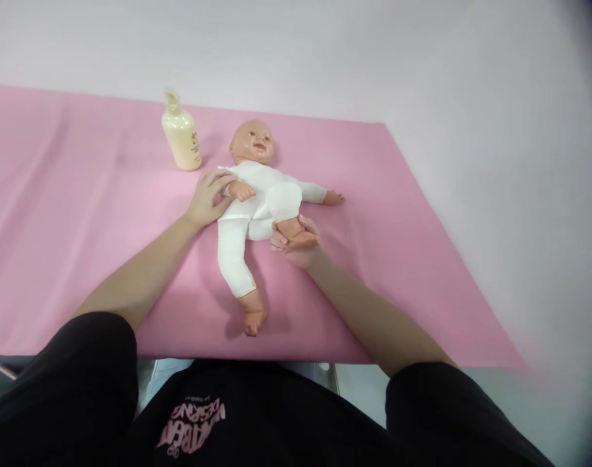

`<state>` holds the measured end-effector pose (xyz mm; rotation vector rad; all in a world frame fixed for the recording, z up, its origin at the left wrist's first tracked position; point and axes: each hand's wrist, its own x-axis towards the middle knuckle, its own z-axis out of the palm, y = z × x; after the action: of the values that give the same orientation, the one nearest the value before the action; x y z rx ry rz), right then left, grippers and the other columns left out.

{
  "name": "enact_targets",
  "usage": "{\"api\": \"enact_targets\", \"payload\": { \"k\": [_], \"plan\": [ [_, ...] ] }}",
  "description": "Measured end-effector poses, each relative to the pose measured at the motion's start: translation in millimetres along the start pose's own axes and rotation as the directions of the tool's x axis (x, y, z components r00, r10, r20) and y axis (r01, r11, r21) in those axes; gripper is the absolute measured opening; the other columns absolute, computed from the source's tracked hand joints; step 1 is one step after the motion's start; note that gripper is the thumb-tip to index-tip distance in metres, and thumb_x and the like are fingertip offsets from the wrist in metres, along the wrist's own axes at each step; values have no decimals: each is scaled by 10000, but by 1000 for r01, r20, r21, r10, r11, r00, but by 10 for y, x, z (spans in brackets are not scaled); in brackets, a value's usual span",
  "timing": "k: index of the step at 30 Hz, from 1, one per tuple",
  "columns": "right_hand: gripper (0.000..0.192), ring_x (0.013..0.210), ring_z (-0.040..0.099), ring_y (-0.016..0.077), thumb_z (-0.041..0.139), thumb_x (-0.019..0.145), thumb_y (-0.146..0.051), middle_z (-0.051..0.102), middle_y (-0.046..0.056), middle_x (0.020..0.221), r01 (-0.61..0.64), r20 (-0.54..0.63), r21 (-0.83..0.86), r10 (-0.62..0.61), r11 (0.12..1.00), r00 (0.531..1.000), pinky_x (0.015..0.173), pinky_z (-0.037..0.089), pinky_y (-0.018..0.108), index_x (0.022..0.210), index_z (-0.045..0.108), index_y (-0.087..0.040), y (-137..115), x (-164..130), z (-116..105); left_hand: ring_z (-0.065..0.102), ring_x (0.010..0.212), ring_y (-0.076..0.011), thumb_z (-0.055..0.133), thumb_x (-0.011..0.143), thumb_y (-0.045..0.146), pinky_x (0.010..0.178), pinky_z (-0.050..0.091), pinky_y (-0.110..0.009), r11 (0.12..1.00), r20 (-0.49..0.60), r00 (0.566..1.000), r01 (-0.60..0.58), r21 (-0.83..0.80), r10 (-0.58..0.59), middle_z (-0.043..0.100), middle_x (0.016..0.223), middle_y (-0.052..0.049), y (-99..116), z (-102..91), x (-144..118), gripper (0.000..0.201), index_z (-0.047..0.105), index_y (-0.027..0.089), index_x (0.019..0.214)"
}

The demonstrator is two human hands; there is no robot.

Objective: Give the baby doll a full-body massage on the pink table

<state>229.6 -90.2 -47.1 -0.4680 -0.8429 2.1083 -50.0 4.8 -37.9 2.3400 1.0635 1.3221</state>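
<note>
A baby doll (259,175) with a white cloth body lies on its back, head pointing away from me. My left hand (211,196) curls over the doll's arm and side at the left of its chest, fingers on top and thumb lower down. In my right hand (303,250) is the doll's lower leg, gripped near the ankle; that leg is bent up toward the belly. The doll's other leg lies stretched toward me, and its far arm reaches out to the right.
A cream pump bottle (182,139) stands upright left of the doll's head. Pink cloth (106,214) covers the table, with soft creases at the left. A white wall (296,58) rises behind the table, and a pale surface lies to the right.
</note>
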Motion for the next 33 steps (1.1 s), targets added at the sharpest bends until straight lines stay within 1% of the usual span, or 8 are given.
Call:
{"api": "enact_targets", "payload": {
  "k": [6, 9, 12, 18, 24, 28, 31, 33],
  "plan": [
    [608, 551, 472, 132, 432, 993, -655, 528, -21, 586, -5, 15, -4, 5, 1000, 1000, 583, 440, 280, 938, 719, -122, 6, -7, 1, 578, 1272, -373, 752, 827, 629, 1184, 375, -582, 1000, -18, 1000, 9, -20, -10, 674, 1305, -116, 5, 8, -3, 521, 717, 279, 1212],
    [568, 558, 476, 131, 470, 979, -649, 558, -19, 614, -2, 115, 5, 1, 1000, 993, 606, 443, 285, 981, 709, -134, 8, -5, -36, 576, 1283, -364, 741, 845, 638, 1186, 387, -567, 999, -47, 999, 1, -33, -3, 664, 1316, -122, -28, 12, -17, 539, 703, 275, 1242],
    [536, 588, 493, 138, 569, 924, -648, 611, -6, 669, -6, 233, 2, 6, 1000, 972, 639, 445, 297, 1042, 700, -143, 23, -24, -66, 589, 1272, -353, 720, 855, 681, 1181, 397, -555, 999, -88, 996, 10, -50, -15, 670, 1296, -119, -95, 20, -29, 569, 687, 275, 1253],
    [540, 670, 596, 158, 650, 887, -609, 679, 13, 740, -16, 352, -52, 33, 999, 935, 731, 490, 312, 1141, 693, -133, 94, -81, -91, 608, 1262, -348, 708, 813, 773, 1155, 438, -552, 988, -195, 973, 101, -117, -123, 674, 1287, -124, -275, 57, -40, 691, 648, 256, 1267],
    [563, 739, 686, 177, 726, 813, -614, 759, 60, 857, -86, 449, -128, 135, 988, 883, 709, 536, 287, 1135, 717, -152, 105, -95, -36, 630, 1256, -317, 691, 810, 809, 1096, 503, -488, 938, -254, 933, 177, -297, -256, 651, 1320, -133, -396, 114, -31, 759, 574, 258, 1319],
    [634, 854, 752, 221, 735, 806, -618, 791, 113, 990, -156, 493, -192, 233, 969, 839, 763, 591, 324, 1209, 679, -131, 114, -117, -20, 623, 1264, -302, 670, 817, 827, 1081, 522, -462, 893, -313, 881, 220, -392, -355, 662, 1283, -111, -450, 120, -15, 727, 558, 278, 1279],
    [625, 953, 770, 268, 773, 809, -551, 802, 141, 1028, -218, 523, -262, 328, 940, 787, 866, 602, 395, 1240, 652, -115, 121, -132, -7, 626, 1258, -281, 688, 804, 827, 1091, 524, -454, 840, -359, 815, 258, -477, -455, 660, 1250, -83, -539, 109, -10, 687, 558, 295, 1218],
    [578, 1009, 764, 280, 796, 821, -472, 805, 149, 1024, -240, 529, -328, 389, 913, 754, 944, 578, 425, 1238, 640, -102, 115, -141, 19, 633, 1255, -271, 710, 793, 818, 1089, 534, -450, 778, -366, 761, 276, -564, -535, 657, 1254, -70, -628, 102, -15, 657, 558, 304, 1173]
  ]
}}
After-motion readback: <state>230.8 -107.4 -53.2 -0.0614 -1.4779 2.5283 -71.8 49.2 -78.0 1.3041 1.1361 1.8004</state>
